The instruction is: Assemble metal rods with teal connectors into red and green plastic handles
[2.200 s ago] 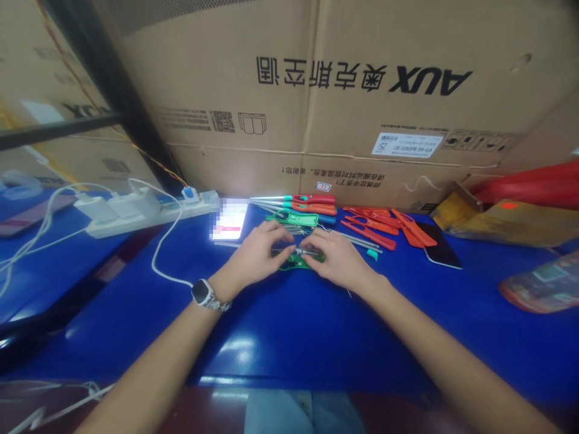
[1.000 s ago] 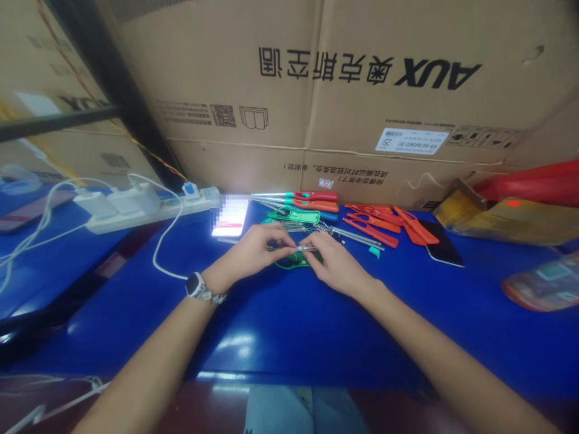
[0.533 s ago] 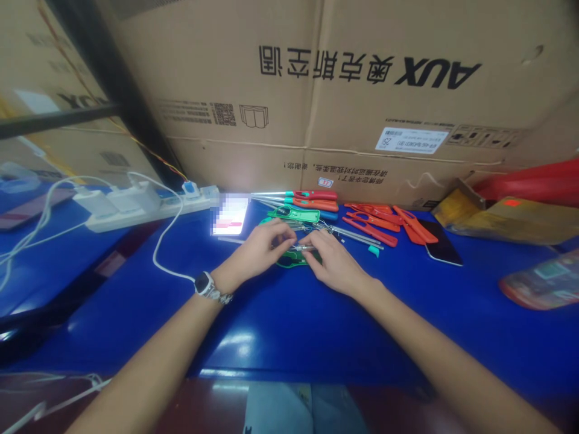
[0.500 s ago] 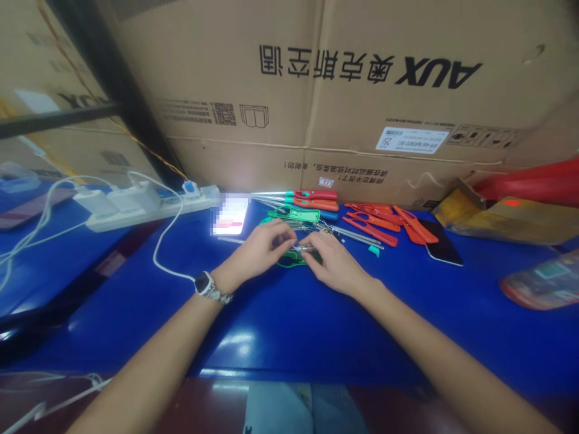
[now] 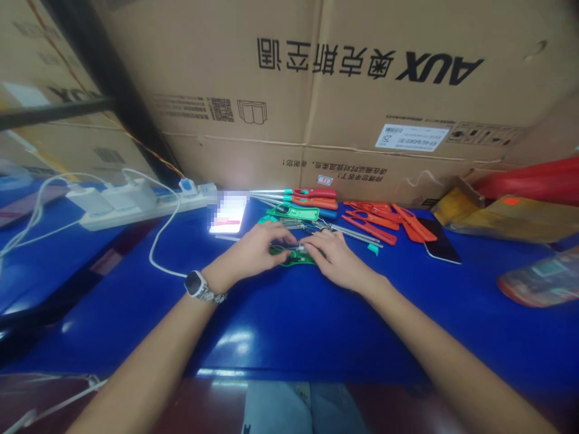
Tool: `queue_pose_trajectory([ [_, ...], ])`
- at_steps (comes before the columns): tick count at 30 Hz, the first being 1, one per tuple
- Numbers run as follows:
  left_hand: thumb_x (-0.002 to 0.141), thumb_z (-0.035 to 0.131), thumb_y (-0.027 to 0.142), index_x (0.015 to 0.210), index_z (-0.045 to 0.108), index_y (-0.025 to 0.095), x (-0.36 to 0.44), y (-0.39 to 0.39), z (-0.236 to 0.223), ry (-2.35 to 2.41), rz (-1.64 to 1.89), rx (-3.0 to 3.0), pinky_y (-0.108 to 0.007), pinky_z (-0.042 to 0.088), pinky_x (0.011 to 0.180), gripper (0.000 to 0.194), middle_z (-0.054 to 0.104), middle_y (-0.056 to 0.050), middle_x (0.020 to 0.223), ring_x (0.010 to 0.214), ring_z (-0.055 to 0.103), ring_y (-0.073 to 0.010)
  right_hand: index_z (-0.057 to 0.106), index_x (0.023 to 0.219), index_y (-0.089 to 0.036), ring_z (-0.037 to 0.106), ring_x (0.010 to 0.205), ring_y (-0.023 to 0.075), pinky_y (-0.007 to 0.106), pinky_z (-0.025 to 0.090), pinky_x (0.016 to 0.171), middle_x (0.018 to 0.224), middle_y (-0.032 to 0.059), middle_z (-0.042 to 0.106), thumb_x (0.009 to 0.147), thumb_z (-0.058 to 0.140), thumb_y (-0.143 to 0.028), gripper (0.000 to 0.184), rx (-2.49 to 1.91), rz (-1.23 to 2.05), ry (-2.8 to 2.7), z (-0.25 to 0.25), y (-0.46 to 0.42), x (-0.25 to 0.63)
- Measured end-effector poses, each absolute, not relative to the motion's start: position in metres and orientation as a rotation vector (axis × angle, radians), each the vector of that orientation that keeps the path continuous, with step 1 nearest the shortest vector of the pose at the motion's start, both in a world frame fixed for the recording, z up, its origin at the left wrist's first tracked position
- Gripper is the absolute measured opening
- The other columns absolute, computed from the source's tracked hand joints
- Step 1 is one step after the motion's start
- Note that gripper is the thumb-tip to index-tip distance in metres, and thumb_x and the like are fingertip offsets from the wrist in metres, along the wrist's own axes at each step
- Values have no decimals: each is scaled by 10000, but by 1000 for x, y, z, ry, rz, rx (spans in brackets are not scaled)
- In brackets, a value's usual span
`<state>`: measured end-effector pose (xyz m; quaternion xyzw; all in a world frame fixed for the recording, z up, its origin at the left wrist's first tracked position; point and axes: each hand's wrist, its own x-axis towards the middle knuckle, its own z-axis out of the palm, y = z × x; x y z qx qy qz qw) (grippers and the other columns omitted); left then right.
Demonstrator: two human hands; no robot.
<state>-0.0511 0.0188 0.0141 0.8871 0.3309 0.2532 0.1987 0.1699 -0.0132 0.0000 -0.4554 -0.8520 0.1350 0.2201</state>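
On the blue table lies a green lighter casing half, with small parts and a thin wire in it. My left hand is curled round its left end, thumb on the near edge and fingers on the far side. My right hand reaches in from the right, its fingertips closed on a small pale part over the casing. Fingers partly hide that part, so its kind is unclear. Just beyond are another green casing half and several thin metal tubes.
Several long-nosed lighters and red-orange casing halves lie at the back. A lit phone and a power strip with white cables are left. Right are a dark phone and a clear bag. A large carton stands behind.
My hands have lowered the small part from just above the green casing half onto it. My left thumb and fingers have spread wider, and more of the casing shows.
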Motion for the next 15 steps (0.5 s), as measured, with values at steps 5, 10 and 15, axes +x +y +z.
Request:
queue_pose_trajectory([
  [5, 851, 674, 238, 1044, 700, 214, -46, 18, 9, 961, 605, 2546, -401, 468, 915, 196, 673, -59, 1029, 1014, 613, -240, 521, 1000, -214, 533, 954, 209, 377, 332, 898, 969, 41, 645, 1015, 409, -259, 121, -1344, 354, -2310, -1, -18, 168],
  [10, 872, 683, 307, 1071, 688, 212, -45, 17, 7, 987, 487, 2590, -393, 462, 910, 220, 681, -63, 1052, 1034, 614, -247, 516, 895, -211, 507, 914, 214, 366, 332, 860, 907, 36, 632, 1008, 417, -242, 154, -1402, 270, -2325, -1, -20, 164],
  [15, 870, 696, 315, 1048, 697, 201, -46, 18, 7, 987, 479, 2593, -369, 472, 875, 212, 692, -63, 1024, 980, 627, -233, 558, 914, -201, 493, 980, 245, 385, 330, 856, 994, 76, 611, 1004, 425, -254, 169, -1421, 72, -2360, -6, -19, 163],
])
